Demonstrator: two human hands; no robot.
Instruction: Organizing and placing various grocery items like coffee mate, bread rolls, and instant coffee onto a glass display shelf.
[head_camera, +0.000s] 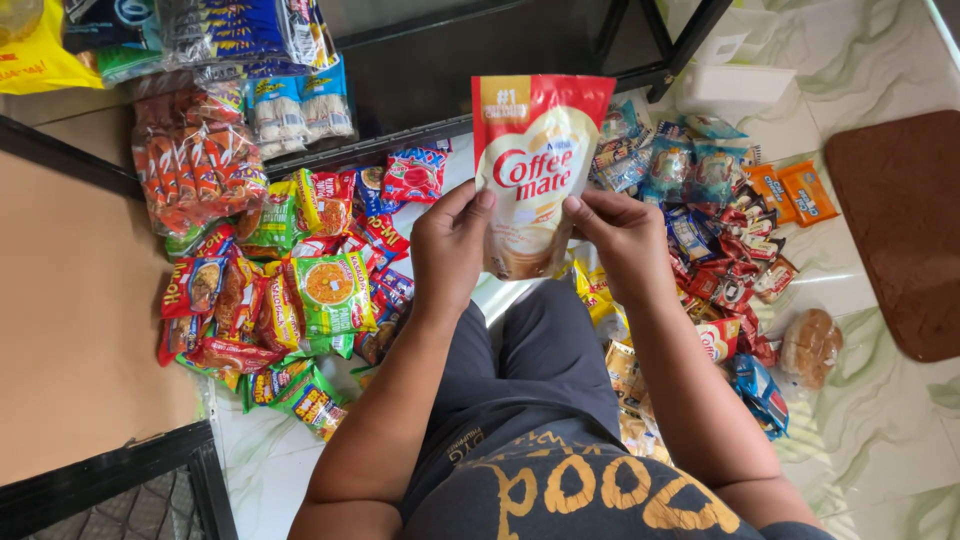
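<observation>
I hold a red and cream pouch (535, 165) upright in front of me with both hands. My left hand (452, 248) grips its lower left edge, thumb on the front. Pinching the lower right edge is my right hand (622, 240). Below the pouch are my knees in dark trousers (545, 345), over a white marbled floor (870, 420).
Green, red and yellow snack packets (290, 290) lie heaped at the left; blue and red sachets (705, 215) and orange packs (795, 190) at the right. A wrapped bun (810, 345) lies by a brown mat (905, 220). A black shelf frame (420, 60) stands ahead, a tan board (70, 300) left.
</observation>
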